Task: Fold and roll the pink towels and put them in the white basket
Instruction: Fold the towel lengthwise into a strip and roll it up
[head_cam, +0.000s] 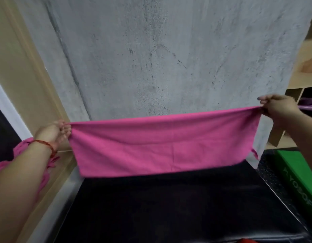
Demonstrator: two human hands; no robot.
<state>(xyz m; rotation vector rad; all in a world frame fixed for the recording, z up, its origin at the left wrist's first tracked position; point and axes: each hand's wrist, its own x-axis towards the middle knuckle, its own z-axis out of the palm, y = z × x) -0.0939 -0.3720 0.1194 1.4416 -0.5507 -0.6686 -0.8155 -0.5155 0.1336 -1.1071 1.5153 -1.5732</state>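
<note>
**Pink towel stretched over the black table**

The left hand (54, 132) pinches one top corner of the rectangular pink cloth towel (162, 146); the right hand (278, 107) pinches the other. The towel hangs taut above the glossy black table (169, 207), before the grey concrete wall (169, 58).
</note>
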